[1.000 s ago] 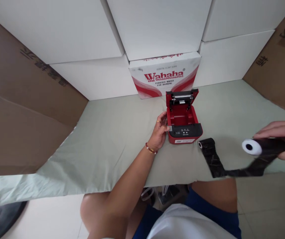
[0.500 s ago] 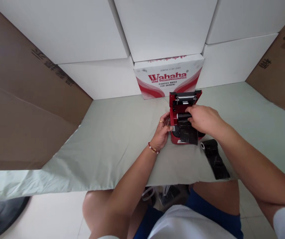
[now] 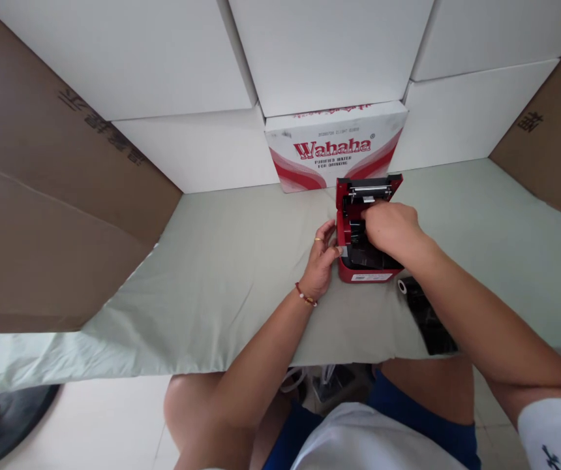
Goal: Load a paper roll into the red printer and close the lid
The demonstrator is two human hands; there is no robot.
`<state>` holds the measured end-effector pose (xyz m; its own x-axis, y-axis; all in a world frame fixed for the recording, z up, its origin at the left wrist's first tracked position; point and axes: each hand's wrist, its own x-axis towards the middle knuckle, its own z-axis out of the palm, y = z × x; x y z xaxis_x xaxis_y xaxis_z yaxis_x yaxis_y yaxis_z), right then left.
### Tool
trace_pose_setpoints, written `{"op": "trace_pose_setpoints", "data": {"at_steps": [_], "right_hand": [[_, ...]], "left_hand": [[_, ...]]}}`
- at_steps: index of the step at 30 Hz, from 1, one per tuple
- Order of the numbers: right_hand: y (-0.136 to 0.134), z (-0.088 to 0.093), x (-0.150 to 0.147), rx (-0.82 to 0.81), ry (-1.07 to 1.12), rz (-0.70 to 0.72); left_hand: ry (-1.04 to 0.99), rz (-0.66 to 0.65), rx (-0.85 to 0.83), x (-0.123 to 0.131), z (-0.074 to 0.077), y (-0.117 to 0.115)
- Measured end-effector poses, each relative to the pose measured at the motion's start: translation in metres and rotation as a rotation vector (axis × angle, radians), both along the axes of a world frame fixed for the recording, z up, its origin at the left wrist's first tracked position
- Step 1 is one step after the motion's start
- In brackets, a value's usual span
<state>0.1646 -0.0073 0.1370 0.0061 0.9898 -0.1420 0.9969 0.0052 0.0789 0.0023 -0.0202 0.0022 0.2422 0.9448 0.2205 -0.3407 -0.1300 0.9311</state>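
A small red label printer (image 3: 346, 272) sits on the cloth with its lid (image 3: 369, 187) raised. My left hand (image 3: 321, 261) steadies it by the left side, thumb at a small grey piece near the front corner and the other fingers along the wall. Inside lies a black ribbon roll (image 3: 366, 256) with a loose dark strip. Over that roll is my right hand (image 3: 392, 227), fingers curled down into the housing; the fingertips and their exact grip are hidden. A second black ribbon roll (image 3: 430, 321) lies right of the printer, partly unrolled toward the table edge.
Behind the printer stands a white and red Wahaha carton (image 3: 332, 153) against stacked white boxes (image 3: 329, 52). Large brown cardboard panels (image 3: 55, 196) flank the table on both sides. A pale green cloth (image 3: 222, 261) covers the table, its front edge close to my lap.
My right hand has moved slightly down and left, deeper into the printer. The ribbon strip that hung over the printer's front is now inside, exposing the white front label. My left hand stays put.
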Motion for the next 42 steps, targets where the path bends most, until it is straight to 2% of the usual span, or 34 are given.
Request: {"op": "trace_pose_setpoints", "data": {"at_steps": [2, 4, 6, 9, 11, 13, 15, 17, 20, 22, 25, 28, 31, 33, 37, 42], "right_hand": [[0.002, 0.000, 0.000, 0.005, 0.012, 0.011], [0.002, -0.001, 0.004, 0.010, 0.039, 0.045], [-0.002, 0.001, 0.011, 0.012, 0.074, 0.108], [-0.017, 0.006, 0.030, 0.024, 0.366, 0.246], [-0.027, 0.008, 0.046, 0.104, 0.705, 0.234], [-0.031, 0.005, 0.059, 0.331, 0.943, 0.109], [-0.024, -0.003, 0.069, 0.617, 1.000, -0.003], [-0.010, -0.014, 0.072, 0.756, 0.989, -0.022], [0.010, -0.029, 0.068, 0.690, 1.017, 0.024], [0.011, -0.032, 0.064, 0.657, 1.055, 0.038], [-0.008, -0.029, 0.062, 0.662, 1.057, 0.040], [-0.037, -0.029, 0.067, 0.645, 0.993, 0.132], [-0.059, -0.044, 0.072, 0.651, 0.935, 0.281], [-0.067, -0.058, 0.073, 0.659, 0.917, 0.349], [-0.069, -0.078, 0.070, 0.736, 0.955, 0.353], [-0.069, -0.079, 0.066, 0.759, 0.983, 0.343]], "left_hand": [[0.149, 0.161, 0.213, -0.002, 0.004, -0.011], [0.322, 0.297, 0.538, -0.005, 0.010, -0.022], [0.427, 0.343, 0.762, -0.008, 0.016, -0.032], [0.537, 0.327, 0.879, -0.008, 0.018, -0.039], [0.587, 0.298, 0.872, -0.007, 0.017, -0.039], [0.604, 0.262, 0.862, -0.006, 0.014, -0.037], [0.594, 0.237, 0.860, -0.004, 0.012, -0.035], [0.583, 0.236, 0.859, -0.003, 0.011, -0.035], [0.578, 0.275, 0.880, -0.002, 0.010, -0.035], [0.587, 0.315, 0.911, -0.002, 0.010, -0.036], [0.621, 0.311, 0.902, -0.004, 0.010, -0.036], [0.654, 0.323, 0.908, -0.004, 0.011, -0.036], [0.663, 0.409, 1.000, -0.003, 0.014, -0.037], [0.657, 0.415, 1.013, -0.002, 0.015, -0.038], [0.548, 0.316, 0.880, -0.004, 0.019, -0.035], [0.429, 0.260, 0.589, -0.015, 0.025, -0.023]]}}
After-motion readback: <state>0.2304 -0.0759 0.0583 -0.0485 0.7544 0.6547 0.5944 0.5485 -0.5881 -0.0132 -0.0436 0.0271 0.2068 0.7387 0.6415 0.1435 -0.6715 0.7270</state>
